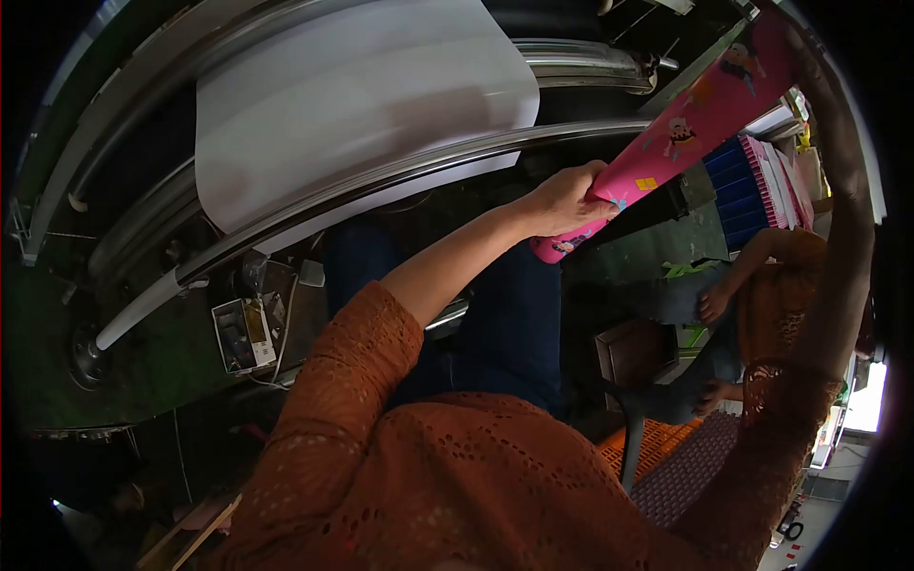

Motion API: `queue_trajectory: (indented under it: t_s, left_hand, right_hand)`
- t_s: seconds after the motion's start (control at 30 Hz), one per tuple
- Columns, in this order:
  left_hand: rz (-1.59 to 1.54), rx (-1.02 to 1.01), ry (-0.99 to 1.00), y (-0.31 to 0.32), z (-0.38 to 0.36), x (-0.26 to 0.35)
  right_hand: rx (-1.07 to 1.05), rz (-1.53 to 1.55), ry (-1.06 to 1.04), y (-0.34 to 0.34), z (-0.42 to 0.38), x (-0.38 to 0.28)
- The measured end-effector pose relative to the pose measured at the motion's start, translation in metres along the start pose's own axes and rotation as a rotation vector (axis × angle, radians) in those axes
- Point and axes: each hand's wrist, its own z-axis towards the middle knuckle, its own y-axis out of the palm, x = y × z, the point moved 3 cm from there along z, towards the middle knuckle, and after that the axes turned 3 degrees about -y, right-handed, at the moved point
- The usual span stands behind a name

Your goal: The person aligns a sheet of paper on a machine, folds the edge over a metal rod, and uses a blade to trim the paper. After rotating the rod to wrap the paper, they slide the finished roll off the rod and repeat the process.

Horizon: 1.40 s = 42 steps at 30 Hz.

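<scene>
A pink roll of sheet material [681, 128] printed with small cartoon figures slants from the middle of the view to the upper right. My left hand [571, 200] is closed around its lower end, above my lap. At the roll's upper end my right hand [804, 52] grips it, in shadow at the edge of the view, with its fingers mostly hidden. Beyond my left arm, a wide white sheet [371, 95] drapes over a machine and passes behind its shiny metal bar [419, 157].
A small open box of odds and ends [243, 335] lies under the bar at left. Another person in an orange top [776, 295] sits at right, close to my right arm. Blue and pink stacked items [747, 195] stand behind them, and an orange woven seat [652, 447] is below.
</scene>
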Motion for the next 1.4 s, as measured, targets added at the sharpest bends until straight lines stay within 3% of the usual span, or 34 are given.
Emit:
queue_trajectory:
  t_s: [0.4,0.5,0.6,0.63,0.67,0.7,0.8,0.83,0.93,0.97,1.03,1.07,1.17,1.27,1.33,1.4]
  left_hand:
    - [0.079,0.005,0.044,0.006,-0.006,-0.008]
    - [0.095,0.058,0.062,0.011,-0.003,-0.014]
    - [0.087,0.071,-0.002,0.019,-0.007,-0.007]
    - [0.094,0.110,0.100,0.020,-0.008,-0.005]
    - [0.146,0.185,0.204,0.023,-0.008,-0.006]
    - [0.093,0.176,0.078,0.020,-0.008,-0.007]
    - [0.249,0.204,0.198,0.026,0.001,0.007]
    - [0.270,0.105,0.236,0.032,-0.001,0.028]
    - [0.525,0.070,0.303,0.046,0.008,0.007]
    - [0.634,0.193,0.415,0.047,0.008,0.004]
    - [0.522,0.231,0.408,0.047,0.010,0.000]
    - [0.465,0.249,0.406,0.046,0.010,-0.002]
    - [0.690,0.154,0.349,0.054,0.017,-0.037]
    - [0.688,0.222,0.457,0.061,0.013,-0.042]
    - [0.401,0.215,0.289,0.058,0.007,-0.052]
    - [0.270,0.221,0.193,0.051,0.004,-0.052]
  right_hand:
    - [0.091,-0.079,-0.086,0.009,-0.005,0.001]
    - [0.268,-0.230,-0.222,0.013,-0.011,-0.006]
    - [0.606,-0.629,-0.497,0.019,-0.041,-0.043]
    - [0.677,-0.795,-0.589,0.019,-0.054,-0.056]
    - [0.657,-0.867,-0.581,0.027,-0.073,-0.076]
    - [0.626,-0.911,-0.602,0.043,-0.081,-0.083]
    - [0.230,-0.895,-0.744,0.099,-0.108,-0.090]
    - [0.163,-0.934,-0.692,0.111,-0.115,-0.083]
    - [0.078,-1.074,-0.459,0.121,-0.123,-0.055]
    - [0.089,-1.088,-0.430,0.123,-0.127,-0.046]
    - [0.061,-1.231,-0.264,0.130,-0.135,-0.026]
    - [0.066,-1.234,-0.246,0.134,-0.140,-0.021]
    - [0.071,-1.258,-0.139,0.137,-0.150,-0.014]
    - [0.021,-1.243,-0.090,0.129,-0.158,-0.025]
    - [0.244,-0.879,-0.477,0.110,-0.169,-0.060]
    - [0.502,-0.838,-0.619,0.089,-0.187,-0.086]
